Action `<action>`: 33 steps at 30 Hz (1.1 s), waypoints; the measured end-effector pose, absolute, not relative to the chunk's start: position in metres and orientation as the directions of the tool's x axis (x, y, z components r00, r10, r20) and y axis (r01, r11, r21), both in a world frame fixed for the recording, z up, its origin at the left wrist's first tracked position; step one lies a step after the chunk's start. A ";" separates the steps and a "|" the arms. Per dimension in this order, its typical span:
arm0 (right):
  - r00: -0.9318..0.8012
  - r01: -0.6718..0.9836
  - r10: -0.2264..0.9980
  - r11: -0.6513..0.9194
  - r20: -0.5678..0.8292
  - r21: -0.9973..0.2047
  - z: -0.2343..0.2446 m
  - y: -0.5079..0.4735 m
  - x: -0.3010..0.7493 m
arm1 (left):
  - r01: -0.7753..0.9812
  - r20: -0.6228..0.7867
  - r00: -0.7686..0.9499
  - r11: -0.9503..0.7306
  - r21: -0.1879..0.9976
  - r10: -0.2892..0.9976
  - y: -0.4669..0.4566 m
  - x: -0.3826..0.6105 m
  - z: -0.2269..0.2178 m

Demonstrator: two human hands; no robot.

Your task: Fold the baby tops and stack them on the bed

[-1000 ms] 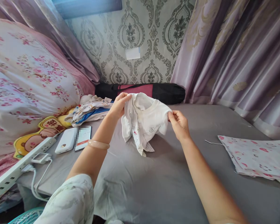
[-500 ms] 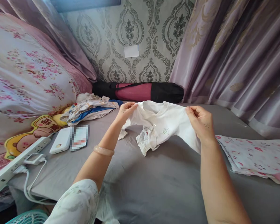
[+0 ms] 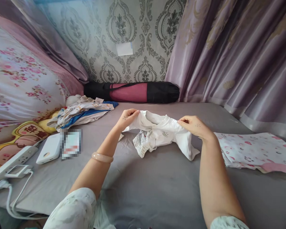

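Observation:
A small white baby shirt with little printed figures lies partly on the grey bed sheet, stretched between my hands. My left hand pinches its left shoulder, fingers closed on the cloth. My right hand pinches the right shoulder the same way. The shirt's lower part is bunched on the sheet, and one sleeve trails toward my right forearm. A pale bangle sits on my left wrist.
A pile of small clothes lies at the left. A white power bank, a phone and a power strip lie near it. A folded floral cloth lies at the right. A black and red bag rests by the wall.
My hands moved apart, spreading the shirt by its shoulders, then lowered it from the air onto the sheet. The view has shifted slightly downward and right.

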State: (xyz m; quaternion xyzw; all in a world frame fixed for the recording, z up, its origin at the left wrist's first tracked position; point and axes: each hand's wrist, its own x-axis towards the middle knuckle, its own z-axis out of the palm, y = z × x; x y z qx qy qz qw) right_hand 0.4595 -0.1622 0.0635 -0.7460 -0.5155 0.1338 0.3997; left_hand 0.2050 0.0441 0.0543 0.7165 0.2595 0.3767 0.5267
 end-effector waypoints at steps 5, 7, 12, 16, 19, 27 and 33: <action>0.413 0.556 0.904 -0.150 0.115 -0.817 0.062 -0.158 0.451 | -0.021 0.194 0.628 -0.233 0.972 0.754 0.038 0.206 0.051; 0.426 0.551 0.899 -0.171 0.099 -0.817 0.060 -0.154 0.449 | -0.018 0.166 0.657 -0.205 0.979 0.736 0.037 0.205 0.051; 0.447 0.644 0.878 -0.183 0.170 -0.743 0.057 -0.145 0.442 | -0.037 0.151 0.654 -0.168 0.985 0.741 0.036 0.206 0.048; 0.450 0.702 0.874 -0.218 0.185 -0.678 0.056 -0.141 0.437 | -0.024 0.162 0.605 -0.186 0.982 0.779 0.036 0.208 0.047; 0.410 0.699 0.901 -0.213 0.139 -0.683 0.055 -0.142 0.438 | 0.009 0.158 0.593 -0.203 0.979 0.789 0.035 0.206 0.050; 0.372 0.573 0.917 -0.105 0.143 -0.813 0.057 -0.148 0.445 | 0.088 0.089 0.636 -0.187 0.978 0.767 0.034 0.194 0.053; 0.379 0.574 0.915 -0.117 0.137 -0.811 0.059 -0.156 0.450 | 0.178 0.043 0.782 -0.288 0.941 0.622 0.047 0.172 0.059</action>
